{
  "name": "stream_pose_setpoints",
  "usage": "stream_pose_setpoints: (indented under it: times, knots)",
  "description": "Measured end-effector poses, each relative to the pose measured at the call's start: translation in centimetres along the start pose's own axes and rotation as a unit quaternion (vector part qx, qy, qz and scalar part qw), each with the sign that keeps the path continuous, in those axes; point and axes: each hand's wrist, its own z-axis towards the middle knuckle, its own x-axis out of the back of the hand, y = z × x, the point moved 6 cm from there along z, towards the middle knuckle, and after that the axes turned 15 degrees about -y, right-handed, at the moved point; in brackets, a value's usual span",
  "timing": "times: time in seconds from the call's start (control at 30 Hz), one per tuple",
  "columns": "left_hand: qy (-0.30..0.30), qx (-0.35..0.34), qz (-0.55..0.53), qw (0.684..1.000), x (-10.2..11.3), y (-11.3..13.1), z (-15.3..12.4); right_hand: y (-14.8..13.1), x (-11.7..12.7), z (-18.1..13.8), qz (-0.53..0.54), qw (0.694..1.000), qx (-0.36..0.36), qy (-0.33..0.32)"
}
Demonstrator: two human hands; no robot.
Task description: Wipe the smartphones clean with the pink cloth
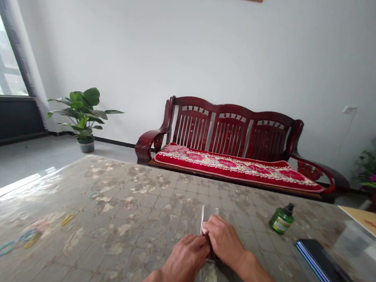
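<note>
Transparent piece [208, 212] held in left grip [187, 258], right grip [227, 241].

The thin, clear, flat piece [208, 212] looks like smooth, shiny plastic. The grey-brown, floral-patterned tabletop [134, 224] has a smooth sheen, while the dark-red slatted settee [233, 109] looks like glossy wood and its long red floral cover [228, 164] like matt cloth.
</note>
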Motion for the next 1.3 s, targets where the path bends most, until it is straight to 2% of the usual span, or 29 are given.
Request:
stream_pose_setpoints:
  times: [0.1,0.27,0.37,0.6,0.67,0.93,1.03,1.2,1.3]
  knots:
    - [0.006,-0.004,0.003,1.000,-0.2,-0.1,0.0,0.1,-0.1,0.2,-0.002,1.000,0.014,0.011]
    - [-0.012,-0.005,0.021,1.000,-0.4,-0.1,0.1,2.2,0.1,4.2,-0.011,0.998,-0.038,0.039]
    - [-0.022,-0.002,0.021,1.000,-0.2,0.0,0.0,2.5,0.1,5.2,-0.010,0.998,-0.046,0.044]
    - [0.016,-0.001,-0.016,1.000,0.0,-0.1,-0.2,-0.2,-0.7,0.8,0.003,0.999,0.037,0.010]
    - [0.013,-0.001,-0.011,1.000,-0.1,-0.1,-0.1,-0.2,-0.7,0.6,0.007,0.999,0.041,0.009]
    - [0.003,-0.011,0.023,1.000,-0.1,0.0,0.0,2.8,0.5,5.5,0.000,0.998,-0.059,0.025]
    - [0.007,-0.005,0.010,1.000,-0.3,-0.2,0.0,1.8,0.4,4.1,0.000,0.999,-0.046,0.018]
    - [0.019,-0.003,-0.024,1.000,-0.1,-0.2,0.0,-0.5,-0.5,0.0,0.019,1.000,0.024,-0.004]
    - [0.016,-0.007,-0.025,1.000,0.1,-0.1,-0.1,-0.1,-0.3,0.0,0.022,1.000,0.007,-0.001]
